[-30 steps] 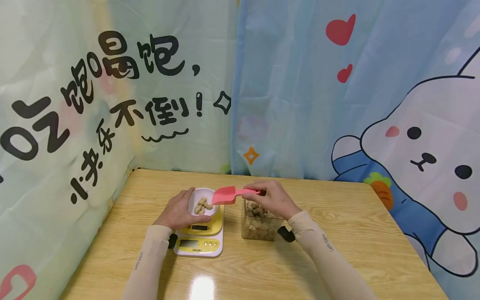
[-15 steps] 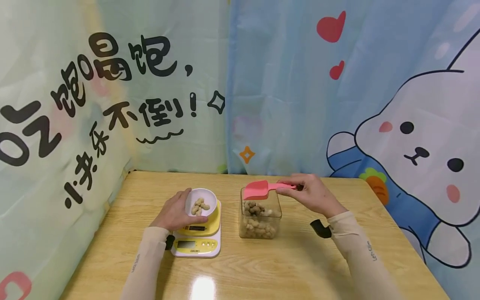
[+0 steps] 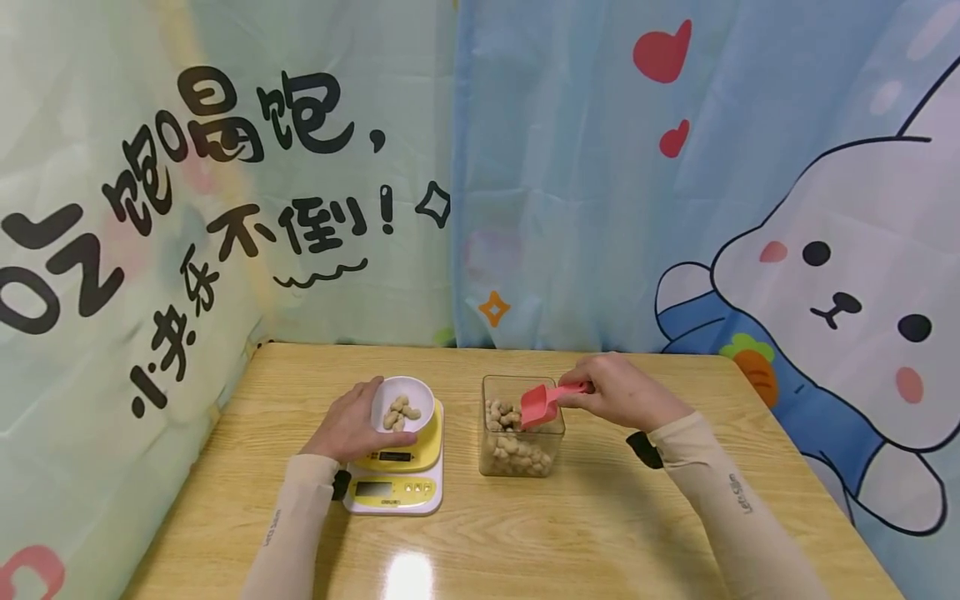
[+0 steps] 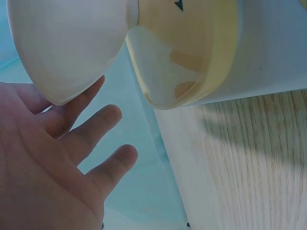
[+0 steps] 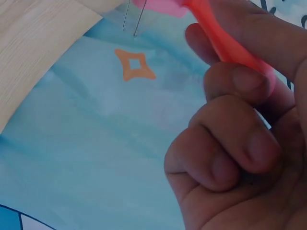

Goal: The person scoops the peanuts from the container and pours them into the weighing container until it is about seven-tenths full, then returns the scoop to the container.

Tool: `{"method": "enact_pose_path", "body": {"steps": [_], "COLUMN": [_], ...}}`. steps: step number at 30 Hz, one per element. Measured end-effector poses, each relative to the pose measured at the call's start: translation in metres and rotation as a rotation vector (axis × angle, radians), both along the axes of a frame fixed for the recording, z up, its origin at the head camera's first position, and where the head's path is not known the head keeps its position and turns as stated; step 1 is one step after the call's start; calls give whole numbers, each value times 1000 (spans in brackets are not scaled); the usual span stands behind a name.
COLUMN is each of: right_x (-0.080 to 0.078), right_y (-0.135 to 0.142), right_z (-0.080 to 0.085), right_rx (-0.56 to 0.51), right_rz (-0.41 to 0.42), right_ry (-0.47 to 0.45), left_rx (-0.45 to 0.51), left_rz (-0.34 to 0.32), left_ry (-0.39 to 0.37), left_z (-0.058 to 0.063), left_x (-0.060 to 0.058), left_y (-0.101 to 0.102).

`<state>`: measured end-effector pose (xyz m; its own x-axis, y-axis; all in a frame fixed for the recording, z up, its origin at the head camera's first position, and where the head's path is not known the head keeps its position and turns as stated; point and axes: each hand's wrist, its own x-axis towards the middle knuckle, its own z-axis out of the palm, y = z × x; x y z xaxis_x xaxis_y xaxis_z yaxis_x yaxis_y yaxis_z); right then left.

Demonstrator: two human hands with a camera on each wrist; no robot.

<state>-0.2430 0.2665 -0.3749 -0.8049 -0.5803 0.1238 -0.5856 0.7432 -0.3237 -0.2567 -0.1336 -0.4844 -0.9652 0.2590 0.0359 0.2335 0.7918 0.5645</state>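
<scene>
A small white bowl [image 3: 420, 392] with several peanuts [image 3: 399, 413] in it is over the yellow-topped kitchen scale [image 3: 395, 492]. My left hand [image 3: 352, 422] holds the bowl from its left side, thumb along the near side and fingers behind. In the left wrist view the bowl's foot is right at the scale's yellow plate [image 4: 192, 62], and the lower fingers are spread away from the bowl. My right hand [image 3: 618, 390] grips the handle of a pink scoop [image 3: 538, 406]. The scoop's head dips inside the rim of a clear square container [image 3: 558, 454] partly filled with peanuts [image 3: 517, 454].
The container stands on the wooden table [image 3: 495, 542], to the right of the scale. A printed fabric curtain [image 3: 555, 250] hangs behind the table and along its left side.
My right hand has moved right with the scoop, from beside the bowl to over the container, and the scoop's head has tipped down into it. My left hand stays on the bowl.
</scene>
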Motion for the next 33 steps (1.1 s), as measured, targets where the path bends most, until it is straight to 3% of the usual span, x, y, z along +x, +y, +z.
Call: {"method": "enact_pose_path", "body": {"steps": [17,25,29,33], "right_x": [-1,-1,-2,-1], "right_y": [-7,-5,-5,-4], "right_z": [-16,-20,-21,-24], "right_rx": [16,6,4,-4], "right_rz": [6,-1,3,2], "right_ry": [-30,-28,-31,-34], "left_rx": [-17,-22,-51,-74], "left_rz": [-10,-127,-190,-247], "left_ry": [24,176,190,174], "left_z": [7,33,44,46], "left_x": [-1,-6,-7,-6], "left_y": [2,24,45,68]}}
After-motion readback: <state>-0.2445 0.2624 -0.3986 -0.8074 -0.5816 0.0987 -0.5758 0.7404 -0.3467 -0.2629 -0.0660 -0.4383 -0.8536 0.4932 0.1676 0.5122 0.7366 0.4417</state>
